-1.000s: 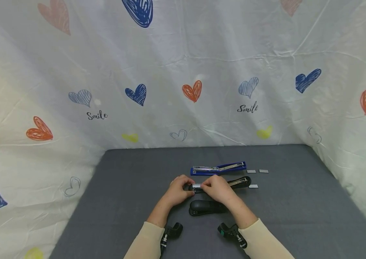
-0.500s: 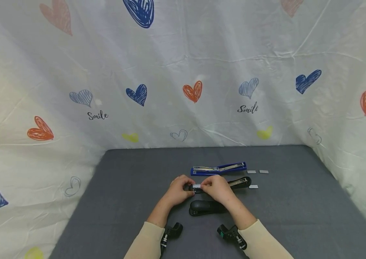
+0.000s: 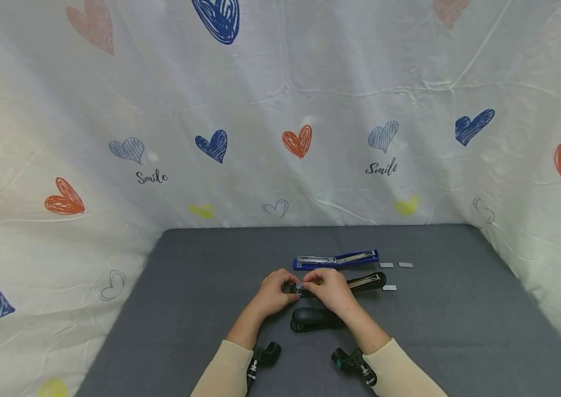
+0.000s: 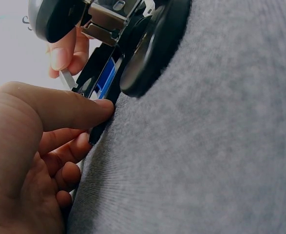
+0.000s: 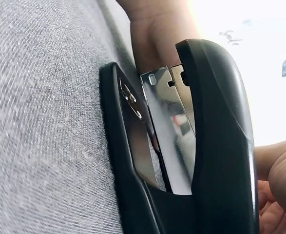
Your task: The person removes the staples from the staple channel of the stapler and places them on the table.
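An opened black stapler lies on the table with its lid swung out to the right. My left hand holds its left end, the thumb on one side and curled fingers on the other. From the right, my right hand pinches a short grey strip of staples between thumb and fingertips, right over the stapler's base. That hand partly covers the middle of the stapler. In front of both hands a closed black stapler rests on the cloth; in the right wrist view the closed stapler hides much of the work.
Behind the hands lies an opened blue stapler. To the right are loose staple strips, one strip beside the black stapler and two near the blue one, including the far strip. A grey cloth covers the table.
My right hand has shifted slightly left toward the left hand, and less of the staple strip shows between them. The left hand keeps its hold on the stapler's end.
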Demonstrator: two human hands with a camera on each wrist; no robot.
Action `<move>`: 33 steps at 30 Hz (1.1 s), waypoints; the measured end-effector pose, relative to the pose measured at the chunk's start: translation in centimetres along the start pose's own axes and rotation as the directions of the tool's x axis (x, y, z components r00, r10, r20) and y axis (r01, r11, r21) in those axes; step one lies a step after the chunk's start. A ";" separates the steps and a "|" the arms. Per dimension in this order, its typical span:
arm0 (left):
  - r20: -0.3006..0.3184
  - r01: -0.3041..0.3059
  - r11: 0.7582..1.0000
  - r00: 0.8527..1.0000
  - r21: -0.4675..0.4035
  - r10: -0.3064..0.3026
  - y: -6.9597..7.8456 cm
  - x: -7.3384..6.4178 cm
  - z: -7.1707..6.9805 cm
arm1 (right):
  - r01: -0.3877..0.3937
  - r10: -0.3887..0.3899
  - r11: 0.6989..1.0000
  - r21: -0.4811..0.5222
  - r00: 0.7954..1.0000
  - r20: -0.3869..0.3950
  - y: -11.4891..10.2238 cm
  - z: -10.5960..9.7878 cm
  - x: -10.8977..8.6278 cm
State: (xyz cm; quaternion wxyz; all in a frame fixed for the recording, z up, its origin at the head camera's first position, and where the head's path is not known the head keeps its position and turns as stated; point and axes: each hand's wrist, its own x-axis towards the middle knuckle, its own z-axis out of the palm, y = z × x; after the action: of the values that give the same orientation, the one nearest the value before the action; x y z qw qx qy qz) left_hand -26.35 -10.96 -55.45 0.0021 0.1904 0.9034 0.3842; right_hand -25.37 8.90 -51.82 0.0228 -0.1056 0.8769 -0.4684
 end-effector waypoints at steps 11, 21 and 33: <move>0.002 0.021 1.000 1.000 0.008 -0.021 0.1 0.0 0.1 | 0.057 -0.057 0.998 0.007 0.998 0.016 0.1 0.3 0.0; 0.001 0.019 1.000 1.000 0.009 -0.019 0.2 -0.1 0.1 | 0.081 -0.081 0.997 -0.002 0.997 0.014 0.3 0.2 0.0; -0.008 -0.002 1.000 1.000 0.026 0.002 0.2 -0.1 0.0 | 0.051 -0.051 0.998 0.033 0.999 0.004 -0.2 -0.9 0.0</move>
State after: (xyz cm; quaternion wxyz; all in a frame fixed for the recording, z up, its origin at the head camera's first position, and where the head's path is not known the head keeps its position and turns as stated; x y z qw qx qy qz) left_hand -26.24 -10.89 -55.35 -0.0044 0.1896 0.9081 0.3734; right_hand -25.42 9.51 -51.15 0.0146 -0.1287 0.8660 -0.4831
